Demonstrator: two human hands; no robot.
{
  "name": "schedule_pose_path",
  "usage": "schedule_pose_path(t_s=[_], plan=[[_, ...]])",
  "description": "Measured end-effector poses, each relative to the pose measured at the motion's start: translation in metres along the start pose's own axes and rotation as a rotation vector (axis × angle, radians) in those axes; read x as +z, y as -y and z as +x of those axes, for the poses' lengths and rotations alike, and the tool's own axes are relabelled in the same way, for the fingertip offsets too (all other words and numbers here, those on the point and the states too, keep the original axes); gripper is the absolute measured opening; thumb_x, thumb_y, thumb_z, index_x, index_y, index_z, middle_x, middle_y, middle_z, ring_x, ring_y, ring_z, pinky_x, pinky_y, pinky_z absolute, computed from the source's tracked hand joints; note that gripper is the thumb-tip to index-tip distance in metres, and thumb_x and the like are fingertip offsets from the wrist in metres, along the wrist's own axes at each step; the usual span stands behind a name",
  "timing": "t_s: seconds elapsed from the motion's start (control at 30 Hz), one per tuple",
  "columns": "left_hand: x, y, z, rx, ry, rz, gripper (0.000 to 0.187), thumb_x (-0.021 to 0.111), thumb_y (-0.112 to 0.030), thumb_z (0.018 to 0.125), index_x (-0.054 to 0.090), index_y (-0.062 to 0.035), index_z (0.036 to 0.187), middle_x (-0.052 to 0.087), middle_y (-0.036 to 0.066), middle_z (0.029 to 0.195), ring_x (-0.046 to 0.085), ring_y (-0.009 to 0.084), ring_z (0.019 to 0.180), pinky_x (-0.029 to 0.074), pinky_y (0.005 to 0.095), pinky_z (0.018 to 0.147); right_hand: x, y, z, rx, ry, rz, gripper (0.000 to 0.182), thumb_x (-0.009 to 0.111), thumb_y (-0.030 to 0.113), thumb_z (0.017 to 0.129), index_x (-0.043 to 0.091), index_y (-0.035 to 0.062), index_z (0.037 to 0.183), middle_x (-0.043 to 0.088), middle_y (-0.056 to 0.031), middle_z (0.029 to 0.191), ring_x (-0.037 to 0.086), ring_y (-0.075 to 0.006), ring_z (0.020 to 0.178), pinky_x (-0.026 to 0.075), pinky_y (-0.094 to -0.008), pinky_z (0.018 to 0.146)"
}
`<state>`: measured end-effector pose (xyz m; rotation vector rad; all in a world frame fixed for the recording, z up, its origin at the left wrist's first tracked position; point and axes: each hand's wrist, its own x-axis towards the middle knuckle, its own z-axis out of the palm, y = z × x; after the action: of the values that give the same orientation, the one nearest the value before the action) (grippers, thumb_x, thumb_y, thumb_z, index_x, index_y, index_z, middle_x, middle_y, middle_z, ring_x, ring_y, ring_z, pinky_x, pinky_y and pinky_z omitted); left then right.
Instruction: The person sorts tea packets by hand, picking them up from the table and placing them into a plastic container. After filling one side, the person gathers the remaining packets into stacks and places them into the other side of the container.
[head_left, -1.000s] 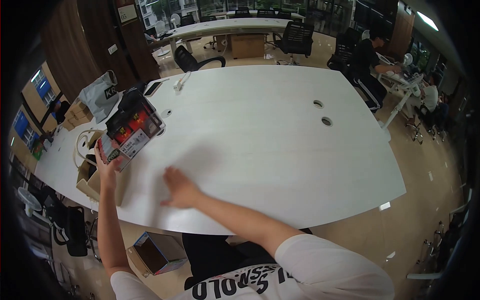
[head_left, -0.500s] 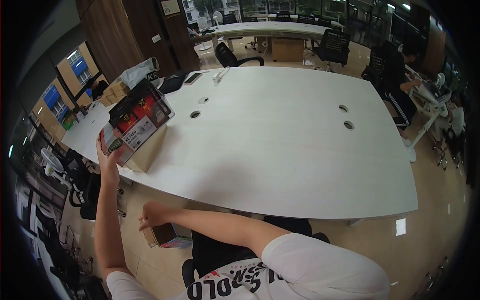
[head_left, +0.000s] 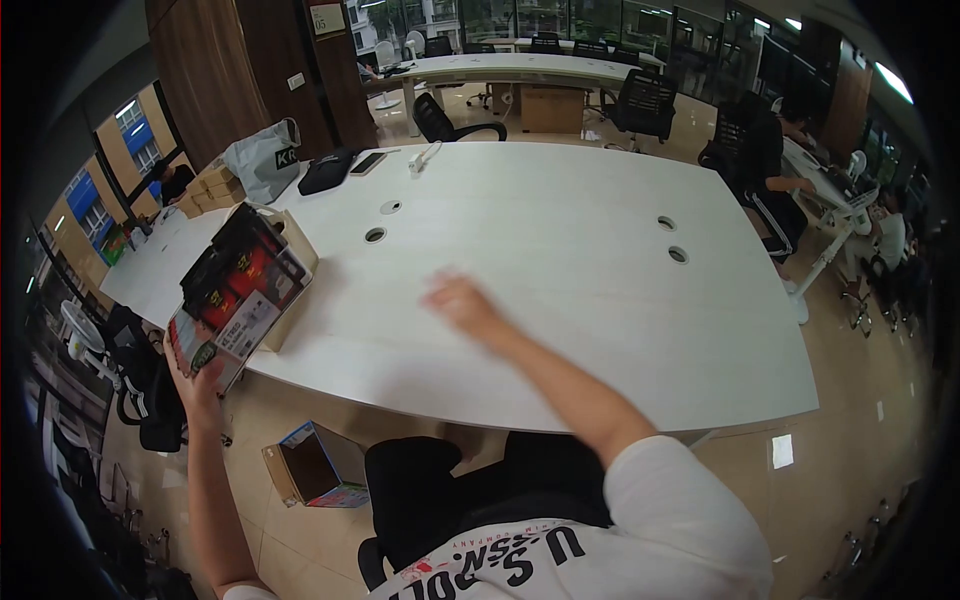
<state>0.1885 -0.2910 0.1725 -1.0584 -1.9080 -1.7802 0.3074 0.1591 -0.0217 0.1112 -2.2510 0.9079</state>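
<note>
My left hand (head_left: 195, 375) grips the lower left corner of a printed box (head_left: 245, 325) with a white label, "KE TREO" on it. Black frame-like parts and red packs show at the box's upper side. The box is tilted at the left edge of the white table (head_left: 560, 330), overlapping a cream-coloured container (head_left: 298, 245) behind it. My right hand (head_left: 462, 305) is over the middle of the table, smeared by motion, and nothing shows in it.
An open cardboard box (head_left: 320, 468) stands on the floor left of my legs. A grey bag (head_left: 265, 165), small cartons (head_left: 212, 190), a black pouch (head_left: 328, 170), a phone (head_left: 368, 163) and a white plug with cable (head_left: 422, 158) lie along the far left. A person (head_left: 768, 165) sits at the right.
My right hand has moved from above the floor box at the lower left, up and right over the table. My left hand keeps its grip on the printed box, slightly lower in view.
</note>
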Motion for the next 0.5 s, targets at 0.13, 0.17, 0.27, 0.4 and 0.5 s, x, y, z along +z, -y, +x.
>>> schedule_pose_path(t_s=[0.13,0.17,0.27,0.4,0.5], plan=[[-0.020,0.032,-0.018,-0.016,-0.012,0.012,0.113,0.084,-0.055,0.068,0.036,0.0001,0.154,0.054,0.011,0.141,0.052,0.0246,0.134,0.038,0.0388,0.115,-0.239,-0.115,-0.112,0.533,-0.290,-0.905,0.063,0.059,0.049,0.104,0.056,0.0018,0.147,0.047,-0.0274,0.157,0.034,-0.0461,0.151,0.024,-0.0547,0.126],[-0.020,0.033,-0.021,-0.019,-0.015,0.095,0.116,0.081,-0.066,0.072,0.035,-0.0007,0.156,0.052,0.010,0.143,0.052,0.0233,0.135,0.040,0.0389,0.113,-0.296,-0.148,-0.145,0.724,-0.284,-1.050,0.070,0.062,0.050,0.102,0.054,-0.0025,0.146,0.042,-0.0294,0.160,0.029,-0.0443,0.154,0.022,-0.0540,0.127],[-0.022,0.043,-0.040,-0.069,-0.027,0.094,0.121,0.086,-0.062,0.070,0.030,-0.0005,0.158,0.053,0.012,0.144,0.053,0.0251,0.134,0.038,0.0389,0.115,-0.368,-0.133,-0.192,1.227,-0.292,-1.139,0.101,0.050,0.072,0.098,0.040,-0.0115,0.154,0.034,-0.0312,0.164,0.022,-0.0421,0.158,0.019,-0.0500,0.129],[-0.042,0.096,-0.085,-0.187,-0.096,-0.068,0.118,0.086,-0.057,0.075,0.028,-0.0012,0.161,0.051,0.013,0.147,0.053,0.0259,0.134,0.040,0.0401,0.114,-0.347,-0.154,-0.138,1.273,-0.056,-1.150,0.109,0.044,0.079,0.097,0.033,-0.0121,0.157,0.028,-0.0293,0.168,0.019,-0.0405,0.159,0.016,-0.0466,0.131],[-0.062,0.125,-0.111,-0.220,-0.082,-0.054,0.118,0.086,-0.057,0.075,0.027,-0.0008,0.161,0.051,0.013,0.147,0.053,0.0259,0.133,0.041,0.0405,0.114,-0.278,-0.184,-0.072,1.045,-0.068,-1.022,0.111,0.046,0.079,0.096,0.033,-0.0121,0.157,0.026,-0.0293,0.168,0.020,-0.0394,0.160,0.016,-0.0446,0.131]])
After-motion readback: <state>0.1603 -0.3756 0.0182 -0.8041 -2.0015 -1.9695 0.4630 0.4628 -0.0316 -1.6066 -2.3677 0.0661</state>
